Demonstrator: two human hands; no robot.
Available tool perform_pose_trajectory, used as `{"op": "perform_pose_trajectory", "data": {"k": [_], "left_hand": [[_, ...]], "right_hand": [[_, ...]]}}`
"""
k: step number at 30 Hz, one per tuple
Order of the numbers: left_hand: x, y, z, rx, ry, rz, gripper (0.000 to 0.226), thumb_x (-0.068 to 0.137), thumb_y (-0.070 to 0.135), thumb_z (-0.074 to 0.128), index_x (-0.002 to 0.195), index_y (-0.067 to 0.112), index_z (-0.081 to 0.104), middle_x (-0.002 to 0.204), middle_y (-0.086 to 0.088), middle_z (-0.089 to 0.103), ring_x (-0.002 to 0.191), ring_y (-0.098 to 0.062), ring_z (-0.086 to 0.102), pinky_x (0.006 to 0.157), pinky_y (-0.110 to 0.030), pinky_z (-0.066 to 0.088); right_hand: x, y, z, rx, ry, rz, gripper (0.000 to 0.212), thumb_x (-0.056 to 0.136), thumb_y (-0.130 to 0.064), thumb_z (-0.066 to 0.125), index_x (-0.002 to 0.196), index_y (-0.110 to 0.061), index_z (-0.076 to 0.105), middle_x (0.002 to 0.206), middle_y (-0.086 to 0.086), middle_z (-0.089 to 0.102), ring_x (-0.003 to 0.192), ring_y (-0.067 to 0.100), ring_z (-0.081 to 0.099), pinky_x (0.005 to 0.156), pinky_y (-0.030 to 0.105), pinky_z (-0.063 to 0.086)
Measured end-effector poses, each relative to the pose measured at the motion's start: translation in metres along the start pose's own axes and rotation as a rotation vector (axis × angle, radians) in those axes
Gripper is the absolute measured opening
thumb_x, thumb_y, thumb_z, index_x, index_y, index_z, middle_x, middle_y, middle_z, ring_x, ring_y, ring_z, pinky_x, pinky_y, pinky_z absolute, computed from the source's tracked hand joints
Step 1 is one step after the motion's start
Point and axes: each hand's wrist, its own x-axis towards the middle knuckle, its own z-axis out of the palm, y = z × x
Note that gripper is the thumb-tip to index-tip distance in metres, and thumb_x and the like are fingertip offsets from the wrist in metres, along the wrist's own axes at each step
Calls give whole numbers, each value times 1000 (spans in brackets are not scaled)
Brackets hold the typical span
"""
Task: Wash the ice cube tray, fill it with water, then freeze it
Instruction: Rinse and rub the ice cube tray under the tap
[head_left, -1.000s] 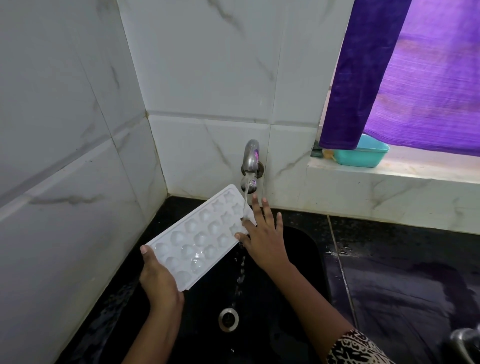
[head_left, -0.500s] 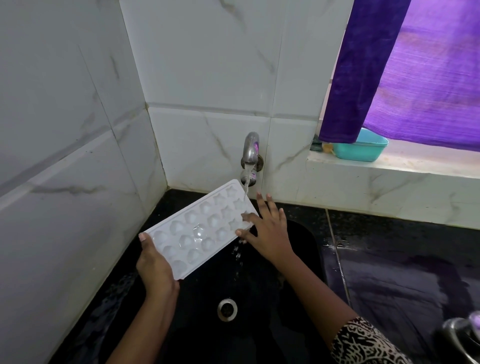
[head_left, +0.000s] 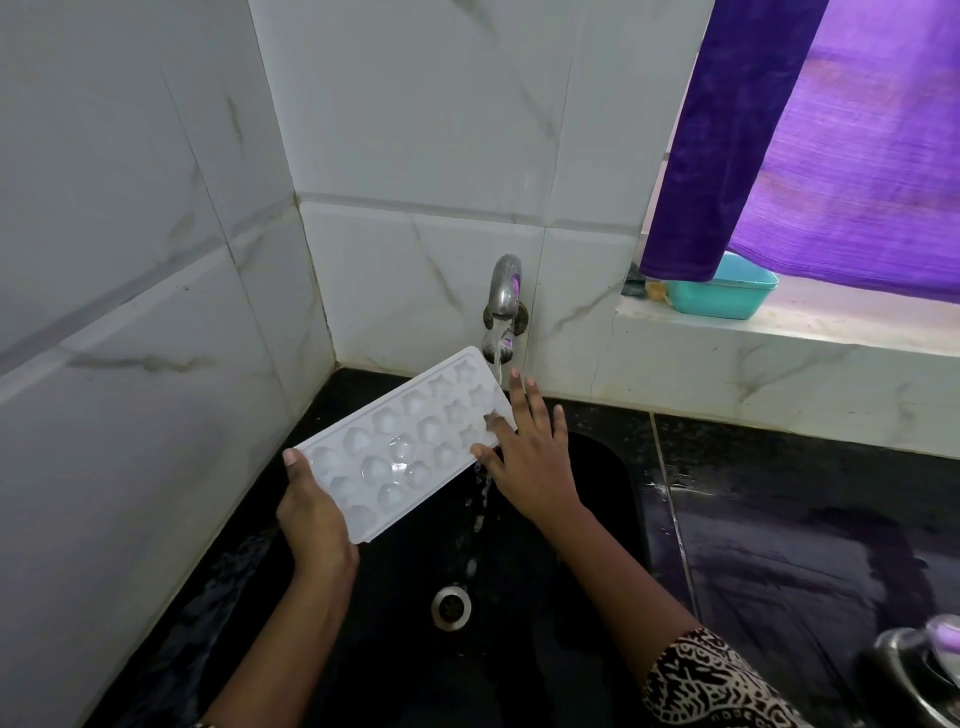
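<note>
Here we are at the sink (head_left: 615, 488), and the wash is on. The tap (head_left: 505, 291) on the tiled wall (head_left: 415, 156) is running: a thin stream (head_left: 497, 364) drops onto the far end of the white ice cube tray (head_left: 395, 447). The tray is held in the air over the black basin, cells facing up, set at a slant with its far end up by the spout.

The left hand (head_left: 311, 514) grips the near short end, thumb hooked over the rim at the corner, its other fingers out of sight beneath. The right hand (head_left: 532, 457) is flat and spread. Its fingers (head_left: 519, 402) are straight, tips laid on the cells at the far end, right where the water lands. It holds nothing; it looks to be rubbing. Water spills off the tray's long edge beside that hand and falls in drops toward the drain (head_left: 451, 605). A few middle cells glint with pooled water.

So where does that leave the job? My read is that step one, the washing, is underway and not finished — only the far cells are under the fingertips, and it is bare fingers doing the work. What's left is to rinse the rest, level the tray under the stream and fill every cell, then carry it off to be frozen; nothing for that step is in view.

Off to the right lies the wet black table (head_left: 805, 519), and a teal tub (head_left: 722, 293) sits on the window ledge (head_left: 779, 332) under a purple curtain (head_left: 831, 145).
</note>
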Motion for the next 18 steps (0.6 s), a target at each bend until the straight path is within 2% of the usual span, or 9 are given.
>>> {"op": "perform_pose_trajectory", "data": {"k": [2, 5, 9, 12, 15, 18], "left_hand": [[2, 2, 0, 1, 12, 19, 41, 90, 63, 51, 96, 25, 65, 79, 14, 70, 69, 3, 69, 49, -13, 51], [3, -1, -4, 34, 14, 42, 42, 90, 64, 51, 98, 25, 65, 80, 15, 69, 69, 4, 69, 51, -12, 51], [-1, -4, -2, 30, -14, -2, 52, 89, 66, 50, 112, 21, 64, 95, 9, 70, 82, -5, 70, 63, -22, 55], [0, -1, 4, 22, -25, -20, 47, 90, 64, 51, 102, 21, 66, 92, 9, 71, 79, -5, 71, 60, -21, 55], [-1, -3, 2, 49, -26, -23, 40, 90, 63, 52, 88, 25, 66, 88, 9, 71, 76, -3, 70, 60, -21, 54], [-5, -13, -1, 52, -37, -68, 44, 91, 64, 50, 95, 23, 67, 90, 7, 71, 77, -6, 71, 61, -23, 54]], "right_hand": [[-2, 0, 2, 14, -29, -22, 40, 92, -50, 46, 121, -24, 56, 160, -1, -3, 146, 19, -10, 115, 54, 4], [-1, 8, -4, 1, -42, -38, 40, 89, -56, 47, 114, -28, 59, 160, -2, -1, 146, 19, -8, 115, 56, 5], [2, 4, -7, -43, 6, 12, 39, 90, -54, 48, 115, -27, 60, 154, -4, -20, 142, 15, -21, 113, 54, 0], [1, 1, -5, 5, -26, 17, 37, 92, -47, 48, 120, -25, 59, 150, -7, -26, 142, 16, -21, 114, 54, 1], [0, 9, -8, -2, -87, -7, 38, 88, -53, 51, 113, -28, 63, 155, -7, -16, 145, 19, -14, 115, 55, -1], [-7, 12, -10, -22, -35, 47, 39, 85, -56, 54, 112, -30, 64, 160, 0, -5, 144, 19, -17, 112, 53, -8]]}}
